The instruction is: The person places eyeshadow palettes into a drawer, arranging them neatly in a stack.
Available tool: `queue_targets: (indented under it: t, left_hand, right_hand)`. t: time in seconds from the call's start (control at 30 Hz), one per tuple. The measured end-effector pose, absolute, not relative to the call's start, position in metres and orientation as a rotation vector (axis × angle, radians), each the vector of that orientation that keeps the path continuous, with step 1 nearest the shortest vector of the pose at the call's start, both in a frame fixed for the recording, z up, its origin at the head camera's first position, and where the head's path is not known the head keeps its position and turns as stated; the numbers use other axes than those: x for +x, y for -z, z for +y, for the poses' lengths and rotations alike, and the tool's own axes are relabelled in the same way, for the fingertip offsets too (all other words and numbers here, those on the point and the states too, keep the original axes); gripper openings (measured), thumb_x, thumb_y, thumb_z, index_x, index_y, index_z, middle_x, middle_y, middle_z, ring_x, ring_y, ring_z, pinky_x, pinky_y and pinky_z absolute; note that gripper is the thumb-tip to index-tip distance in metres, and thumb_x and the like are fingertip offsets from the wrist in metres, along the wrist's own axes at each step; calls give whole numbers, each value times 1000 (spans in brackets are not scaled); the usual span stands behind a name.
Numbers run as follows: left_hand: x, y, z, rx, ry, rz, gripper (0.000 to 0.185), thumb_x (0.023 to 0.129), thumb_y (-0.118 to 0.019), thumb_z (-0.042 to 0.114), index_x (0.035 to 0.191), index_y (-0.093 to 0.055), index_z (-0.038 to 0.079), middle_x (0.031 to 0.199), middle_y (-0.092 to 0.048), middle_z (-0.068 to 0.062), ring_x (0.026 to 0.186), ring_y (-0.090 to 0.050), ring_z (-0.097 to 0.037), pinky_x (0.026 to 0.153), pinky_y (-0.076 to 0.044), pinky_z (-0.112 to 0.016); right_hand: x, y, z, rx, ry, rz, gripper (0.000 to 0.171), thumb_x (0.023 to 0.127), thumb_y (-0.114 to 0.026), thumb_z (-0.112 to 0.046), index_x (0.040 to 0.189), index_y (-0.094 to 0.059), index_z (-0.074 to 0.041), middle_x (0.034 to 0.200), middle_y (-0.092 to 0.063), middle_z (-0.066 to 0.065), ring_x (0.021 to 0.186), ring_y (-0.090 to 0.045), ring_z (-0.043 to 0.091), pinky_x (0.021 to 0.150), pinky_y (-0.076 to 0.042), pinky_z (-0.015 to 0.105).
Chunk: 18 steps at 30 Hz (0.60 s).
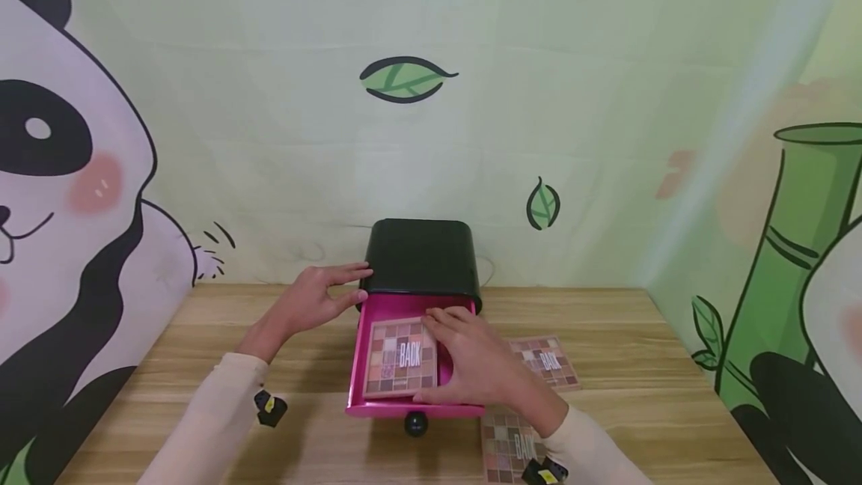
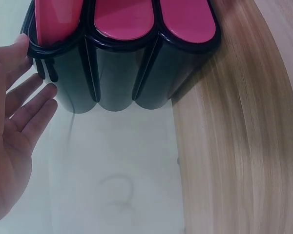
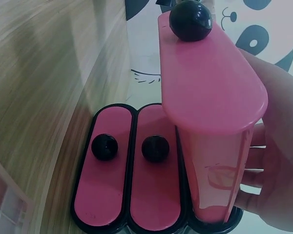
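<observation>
- Both arms wear long, close-fitting sleeves of pale cream fabric, the left sleeve [image 1: 202, 418] and the right sleeve [image 1: 592, 451], each ending at the wrist and leaving the hand uncovered.
- The bare left hand [image 1: 316, 299] and bare right hand [image 1: 474, 361] carry no rings or gloves that can be seen.
- A small black device with a yellow marking [image 1: 269, 406] sits strapped on the left forearm near the cuff.
- A matching small black device with a yellow patch [image 1: 545, 472] sits on the right forearm, partly cut off at the lower edge.
</observation>
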<state>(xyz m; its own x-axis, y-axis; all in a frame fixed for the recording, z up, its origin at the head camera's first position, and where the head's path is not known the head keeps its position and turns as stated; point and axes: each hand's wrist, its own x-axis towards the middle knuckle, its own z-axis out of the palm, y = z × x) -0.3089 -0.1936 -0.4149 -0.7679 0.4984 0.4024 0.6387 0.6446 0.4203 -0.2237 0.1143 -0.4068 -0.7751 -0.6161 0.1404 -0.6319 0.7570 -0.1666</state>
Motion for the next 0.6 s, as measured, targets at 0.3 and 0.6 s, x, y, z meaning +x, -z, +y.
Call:
queue_targets:
  t: [0.3, 0.6]
  left_hand:
    - [-311, 418, -193, -927, 815, -2600, 49, 96, -71, 41, 138, -67, 14, 142, -62, -10, 128, -62, -33, 99, -54, -51]
    - [-309, 417, -193, -910, 842, -2606, 50, 96, -70, 42, 138, -66, 15, 142, -62, -11, 128, -62, -33, 100, -54, -52]
  right_hand:
    - [-226, 405, 121, 990, -469, -2856, 100, 75, -73, -75, 152, -50, -15, 156, -49, 3, 142, -42, 24, 111, -45, 48]
    - [-231, 394, 154, 985, -734, -2630, 80, 79, -85, -49, 145, -58, -14, 142, -62, -1, 131, -54, 19, 101, -54, 44]
